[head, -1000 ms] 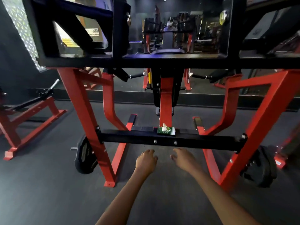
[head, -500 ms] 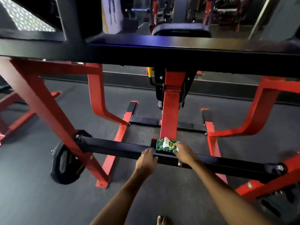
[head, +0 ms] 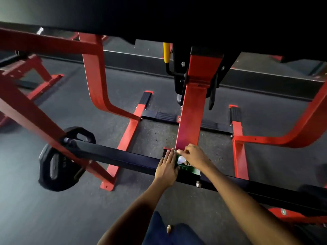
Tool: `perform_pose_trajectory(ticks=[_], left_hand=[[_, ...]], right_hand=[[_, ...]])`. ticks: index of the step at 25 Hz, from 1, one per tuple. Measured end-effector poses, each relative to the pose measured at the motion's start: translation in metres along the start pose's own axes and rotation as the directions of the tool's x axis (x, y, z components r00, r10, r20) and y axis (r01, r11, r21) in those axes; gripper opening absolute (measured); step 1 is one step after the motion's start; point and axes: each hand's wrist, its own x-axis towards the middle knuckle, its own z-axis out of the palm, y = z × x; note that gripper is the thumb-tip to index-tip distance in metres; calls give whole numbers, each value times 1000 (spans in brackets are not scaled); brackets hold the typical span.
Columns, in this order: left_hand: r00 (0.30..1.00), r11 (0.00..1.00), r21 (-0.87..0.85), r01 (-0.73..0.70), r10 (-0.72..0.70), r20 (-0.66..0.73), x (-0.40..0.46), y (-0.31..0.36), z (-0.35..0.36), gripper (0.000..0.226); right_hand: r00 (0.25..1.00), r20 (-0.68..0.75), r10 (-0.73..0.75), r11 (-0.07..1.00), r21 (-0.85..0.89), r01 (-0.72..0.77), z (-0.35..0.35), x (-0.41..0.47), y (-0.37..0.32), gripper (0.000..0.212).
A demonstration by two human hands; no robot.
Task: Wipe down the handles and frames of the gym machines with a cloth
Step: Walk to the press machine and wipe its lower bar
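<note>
The wipes pack [head: 188, 166] lay on the black crossbar [head: 115, 154]. The left hand [head: 167, 167] pressed flat beside it (probably steadying it) while the right hand [head: 193, 156] pinched a wipe free.

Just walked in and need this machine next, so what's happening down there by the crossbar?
A person is crouched at the red-framed machine, both hands at a green wipes pack lying on the black crossbar. The left hand lies flat, fingers straight, against the pack's left side. The right hand pinches at the pack's far top edge, seemingly drawing out a white wipe. No wiping of the frame is under way yet.
</note>
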Motion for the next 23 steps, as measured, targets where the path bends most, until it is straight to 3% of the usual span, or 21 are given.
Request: perform_pose_trajectory(ticks=[2, 4, 6, 9, 11, 13, 15, 17, 19, 21, 23], left_hand=[[1000, 1000, -6, -15, 15, -13, 2, -2, 8, 73], [1000, 1000, -16, -21, 21, -12, 4, -3, 13, 81], [1000, 1000, -22, -22, 21, -14, 5, -1, 16, 82], [1000, 999, -34, -19, 19, 1, 5, -2, 17, 81], [1000, 1000, -13, -18, 18, 17, 4, -4, 17, 82], [999, 1000, 10, -16, 16, 35, 5, -4, 14, 76], [998, 999, 31, -17, 15, 55, 6, -4, 12, 61], [998, 999, 30, -22, 20, 63, 6, -4, 12, 59], [998, 999, 31, -30, 28, 65, 7, -6, 13, 59], [998, 999, 40, -27, 25, 61, 8, -7, 14, 59], [998, 998, 50, -28, 26, 49, 9, -7, 15, 58]], right_hand=[[1000, 5, -18, 986, -167, 19, -4, 2, 5, 18], [994, 59, -92, 936, -335, 106, -6, 3, 9, 32], [971, 101, -217, 910, -340, 239, -4, 3, 10, 51], [948, 147, -283, 882, -347, 318, -2, 2, 7, 29], [973, 115, -198, 941, -254, 222, -2, 2, 11, 15], [997, 35, -72, 996, -51, 73, -5, 0, 18, 6], [999, 3, -43, 997, 71, 42, -6, -3, 24, 10], [992, 74, -107, 990, 101, 99, -7, -8, 24, 19], [980, 141, -142, 990, 10, 142, -5, -6, 24, 26], [989, 83, -120, 992, -20, 122, 1, -1, 24, 15], [1000, -23, -18, 998, 68, 20, 3, -1, 23, 9]])
